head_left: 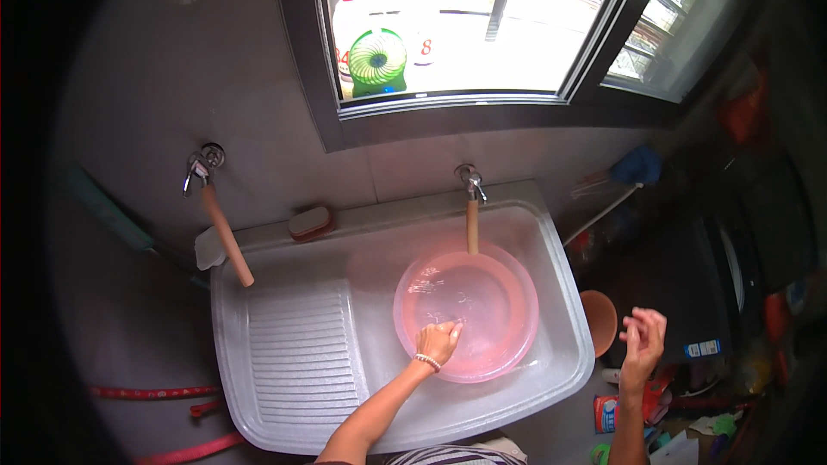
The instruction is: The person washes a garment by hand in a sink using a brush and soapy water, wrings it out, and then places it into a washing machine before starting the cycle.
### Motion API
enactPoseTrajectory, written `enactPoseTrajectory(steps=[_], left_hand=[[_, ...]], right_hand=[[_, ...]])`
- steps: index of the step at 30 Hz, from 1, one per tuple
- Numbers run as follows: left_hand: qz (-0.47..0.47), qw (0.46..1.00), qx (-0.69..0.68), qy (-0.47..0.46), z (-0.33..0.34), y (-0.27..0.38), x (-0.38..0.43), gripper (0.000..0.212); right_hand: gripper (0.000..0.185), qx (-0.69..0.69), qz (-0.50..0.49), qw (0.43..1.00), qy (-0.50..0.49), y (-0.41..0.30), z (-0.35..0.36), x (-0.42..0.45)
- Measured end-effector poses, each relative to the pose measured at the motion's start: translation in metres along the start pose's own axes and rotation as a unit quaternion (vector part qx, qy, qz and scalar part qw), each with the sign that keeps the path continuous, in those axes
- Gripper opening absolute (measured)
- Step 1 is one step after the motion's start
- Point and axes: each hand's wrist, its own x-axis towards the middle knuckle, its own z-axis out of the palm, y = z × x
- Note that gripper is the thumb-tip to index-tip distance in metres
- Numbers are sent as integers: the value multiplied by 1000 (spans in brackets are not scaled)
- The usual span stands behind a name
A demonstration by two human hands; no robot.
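Note:
A pink plastic basin (528,310) with water in it stands in the right part of a grey laundry sink (381,400). My left hand (438,341), a beaded bracelet at its wrist, reaches over the basin's near left side with its fingertips at the water; whether it holds anything there is hidden. Out to the right of the sink, my right hand (643,342) is raised with bent fingers and nothing visible in it. Above the basin, a wall tap (471,177) has a tan hose (472,226) hanging from it.
A ribbed washboard (303,349) fills the sink's left part. Another tap (205,165) with a hose (226,236) hangs above it. A scrubbing brush (311,223) lies on the back ledge. Right of the sink are an orange-brown bucket (598,323) and a dark appliance (678,297). A green fan (378,61) stands by the window.

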Motion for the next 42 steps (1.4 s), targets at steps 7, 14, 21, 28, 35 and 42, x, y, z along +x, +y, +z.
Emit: enactPoseTrajectory(steps=[7, 14, 21, 28, 35, 42], left_hand=[[-27, 983, -138, 114, -13, -12, -22, 22], [-152, 962, -87, 208, 8, -36, -56, 82], [-234, 950, -157, 135, 46, -45, -59, 77], [-246, 956, -118, 106, 32, -61, -78, 78], [-248, 949, -162, 106, 41, -62, -71, 78], [-229, 949, -184, 115, 42, -66, -62, 76]], right_hand=[[20, -15, -86, 939, -334, -8, 116, 98], [15, 84, -350, 892, -272, -99, 255, 216], [39, 223, -503, 830, -89, -126, 434, 330], [48, -3, -272, 809, -522, -201, 421, 335], [36, 198, -423, 713, -523, -153, 475, 367], [49, 305, -370, 699, -531, -160, 460, 335]])
